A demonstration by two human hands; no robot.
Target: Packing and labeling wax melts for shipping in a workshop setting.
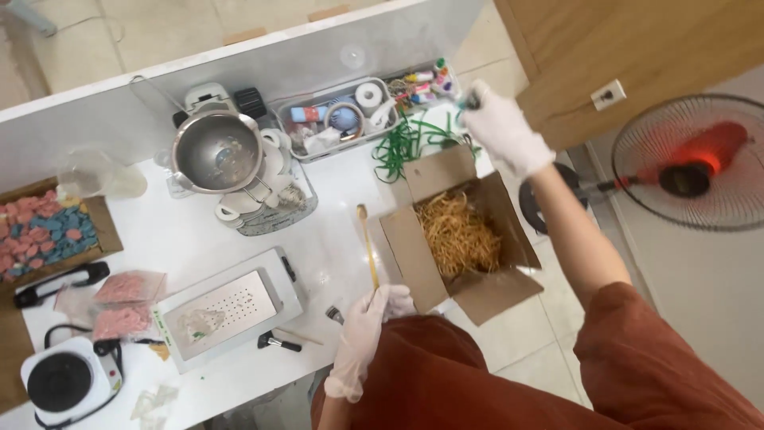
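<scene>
My left hand (pixel 368 320), in a white glove, grips the lower end of a long wooden stick (pixel 368 245) that lies along the table beside an open cardboard box (pixel 414 255). The box holds yellow shredded filling (pixel 459 233). My right hand (pixel 501 131), also gloved, is stretched out past the box to the far right of the table, with its fingers closed on a small dark item near a tangle of green ribbon (pixel 406 145). What that item is I cannot tell.
A clear tray (pixel 338 119) of tape rolls and small bottles stands at the back. A steel pot (pixel 216 151) sits on cups. A white flat machine (pixel 231 306), pink bags (pixel 127 288), a box of coloured pieces (pixel 40 231) and a hotplate (pixel 64 381) lie left. A fan (pixel 692 163) stands right.
</scene>
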